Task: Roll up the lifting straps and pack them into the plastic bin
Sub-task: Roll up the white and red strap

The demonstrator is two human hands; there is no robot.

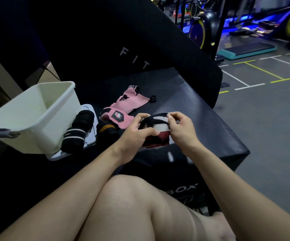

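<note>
Fingers of my left hand (137,131) and right hand (180,129) pinch a half-rolled black, white and maroon strap (155,131), right of the white plastic bin (36,115).

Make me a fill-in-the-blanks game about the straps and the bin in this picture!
1. Both hands, left hand and right hand, hold one rolled ____ between them.
2. The loose strap lying flat on the black mat is ____ in colour.
3. The plastic bin stands on the person's ____ side.
4. Inside, the bin holds ____ straps so far.

Missing words: strap; pink; left; no
</note>
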